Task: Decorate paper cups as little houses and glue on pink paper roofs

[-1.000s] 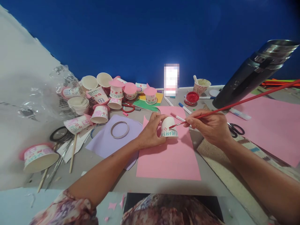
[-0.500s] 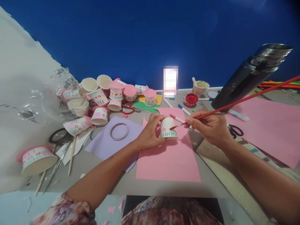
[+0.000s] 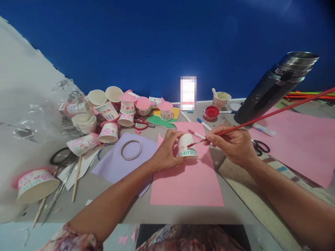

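My left hand (image 3: pixel 166 151) grips a small white paper cup (image 3: pixel 186 145), upside down on a pink paper sheet (image 3: pixel 187 181). The cup has green zigzag marks along its rim and small red marks above. My right hand (image 3: pixel 233 143) pinches a long red paintbrush (image 3: pixel 264 115); its tip touches the cup's right side. A pink-capped marker (image 3: pixel 197 134) lies just behind the cup.
Many decorated cups (image 3: pixel 123 106) are piled at the back left, beside a stack of plain cups (image 3: pixel 84 122). A tape ring (image 3: pixel 131 150) lies on lilac paper. A red paint lid (image 3: pixel 210 113), patterned cup (image 3: pixel 221 99), dark steel flask (image 3: pixel 277 85), scissors (image 3: pixel 259 146) and a large pink sheet (image 3: pixel 300 139) sit to the right.
The view has shifted a little; both hands keep their hold, with the brush tip staying at the cup's side.
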`<action>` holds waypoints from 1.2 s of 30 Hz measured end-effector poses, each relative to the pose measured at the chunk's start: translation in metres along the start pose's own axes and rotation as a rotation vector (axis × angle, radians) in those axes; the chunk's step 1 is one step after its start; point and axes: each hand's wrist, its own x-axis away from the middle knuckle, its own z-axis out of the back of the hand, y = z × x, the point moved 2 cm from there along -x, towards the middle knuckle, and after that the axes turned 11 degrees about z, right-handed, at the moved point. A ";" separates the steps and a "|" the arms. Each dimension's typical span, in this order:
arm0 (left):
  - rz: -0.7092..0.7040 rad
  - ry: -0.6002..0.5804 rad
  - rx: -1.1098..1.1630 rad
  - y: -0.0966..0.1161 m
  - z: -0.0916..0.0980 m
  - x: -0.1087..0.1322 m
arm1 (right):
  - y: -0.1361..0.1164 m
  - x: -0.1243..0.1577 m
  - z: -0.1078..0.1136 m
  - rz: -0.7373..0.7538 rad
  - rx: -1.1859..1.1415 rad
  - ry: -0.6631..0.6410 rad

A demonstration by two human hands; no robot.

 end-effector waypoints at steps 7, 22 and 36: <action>-0.020 0.007 0.008 -0.002 -0.001 0.001 | -0.001 0.001 -0.001 0.025 0.022 -0.006; 0.000 -0.007 0.021 -0.002 0.000 0.001 | 0.001 -0.002 0.006 0.043 0.020 -0.028; -0.031 0.000 0.003 0.000 -0.002 0.001 | 0.002 -0.002 0.003 0.050 0.001 -0.042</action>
